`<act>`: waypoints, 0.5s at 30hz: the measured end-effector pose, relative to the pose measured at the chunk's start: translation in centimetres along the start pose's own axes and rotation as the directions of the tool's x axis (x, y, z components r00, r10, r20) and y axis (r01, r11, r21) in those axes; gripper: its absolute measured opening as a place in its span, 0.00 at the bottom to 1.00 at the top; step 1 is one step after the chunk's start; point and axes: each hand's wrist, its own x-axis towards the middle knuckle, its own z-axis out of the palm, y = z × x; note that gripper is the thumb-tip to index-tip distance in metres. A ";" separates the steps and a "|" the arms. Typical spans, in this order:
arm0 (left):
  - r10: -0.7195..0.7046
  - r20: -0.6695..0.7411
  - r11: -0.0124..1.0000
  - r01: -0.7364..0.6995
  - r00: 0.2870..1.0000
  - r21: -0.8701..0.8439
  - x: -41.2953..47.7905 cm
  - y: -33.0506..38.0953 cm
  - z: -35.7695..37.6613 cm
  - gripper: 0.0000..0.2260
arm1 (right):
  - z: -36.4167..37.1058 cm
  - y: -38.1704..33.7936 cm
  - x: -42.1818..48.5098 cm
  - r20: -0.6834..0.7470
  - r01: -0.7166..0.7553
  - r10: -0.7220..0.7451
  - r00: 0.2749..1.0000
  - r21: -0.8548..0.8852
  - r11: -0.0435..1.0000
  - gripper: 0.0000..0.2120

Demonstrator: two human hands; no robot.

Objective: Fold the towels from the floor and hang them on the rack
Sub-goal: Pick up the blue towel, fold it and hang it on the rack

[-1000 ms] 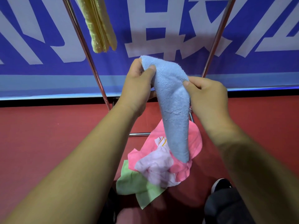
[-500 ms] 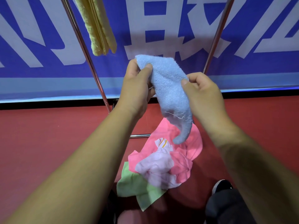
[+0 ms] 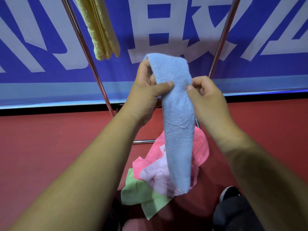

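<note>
I hold a light blue towel (image 3: 178, 124) up in front of me, folded into a long narrow strip that hangs straight down. My left hand (image 3: 145, 92) pinches its upper left edge between thumb and fingers. My right hand (image 3: 208, 99) pinches the right edge at the same height. Below it on the red floor lie a bright pink towel (image 3: 201, 147), a pale pink towel (image 3: 156, 179) and a light green towel (image 3: 141, 195) in a loose heap. A folded yellow towel (image 3: 101, 29) hangs from the metal rack (image 3: 88, 52) at the upper left.
The rack's two slanted chrome legs, the right one (image 3: 221, 37), rise on either side of my hands, with a low crossbar (image 3: 143, 141) near the floor. A blue and white banner (image 3: 166, 22) stands behind. My dark shoe (image 3: 230, 193) is at the lower right.
The blue towel's lower end, curled up half a second ago, now hangs down full length again. Both hands have slid to pinch the strip at mid-upper height, closer together.
</note>
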 end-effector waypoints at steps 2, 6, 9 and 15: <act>-0.014 -0.013 1.000 0.014 1.000 -0.005 -0.1 0.1 0.1 0.28 | -0.1 -0.1 0.0 0.017 0.004 -0.005 1.000 0.003 1.000 0.04; -0.055 -0.008 0.998 0.055 0.998 -0.002 0.2 0.0 -0.4 0.35 | 0.0 -0.2 0.1 0.052 -0.107 0.102 0.993 0.102 0.989 0.04; -0.082 0.005 0.996 0.082 0.997 -0.023 0.5 -0.2 -1.0 0.40 | 0.3 -0.1 0.1 0.090 -0.139 0.126 0.988 0.151 0.979 0.06; -0.159 -0.054 0.983 0.153 0.986 -0.098 0.7 -0.3 -1.6 0.32 | 0.3 -0.2 0.0 0.154 -0.218 0.187 0.970 0.222 0.950 0.14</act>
